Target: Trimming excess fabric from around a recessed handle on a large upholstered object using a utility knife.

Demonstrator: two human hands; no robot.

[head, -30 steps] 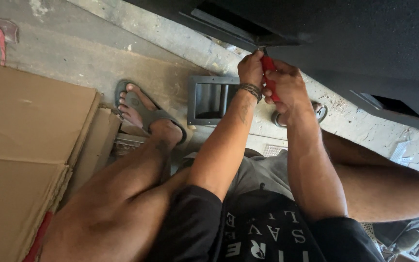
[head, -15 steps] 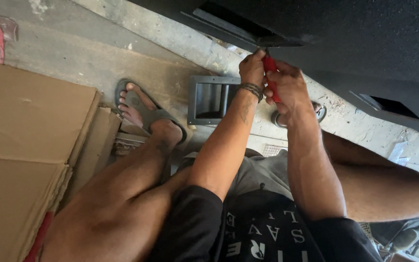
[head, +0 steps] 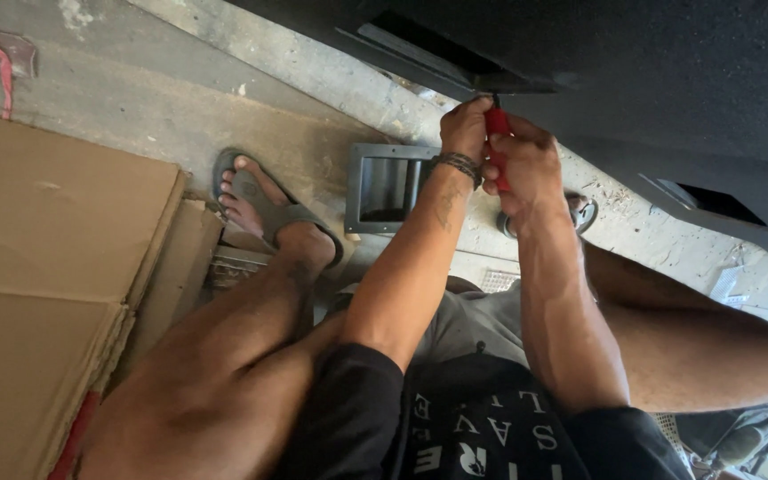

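Both hands meet at the lower edge of a large black box [head: 668,80] covered in rough black fabric. My right hand [head: 522,164] is wrapped around the red handle of a screwdriver [head: 497,124], whose tip points up at the rim of a rectangular cut-out in the box. My left hand [head: 464,129], with a dark braided bracelet on its wrist, closes around the top of the same tool near the tip. The tip itself is hidden by the fingers.
A black recessed metal handle plate [head: 384,188] lies on the concrete floor just below my hands. Flattened cardboard [head: 37,284] is stacked at the left. My foot in a grey sandal [head: 264,209] rests beside it. A second cut-out [head: 708,200] shows in the box at right.
Both hands and the screwdriver stay at the same spot on the box edge, with only a slight shift of the grip.
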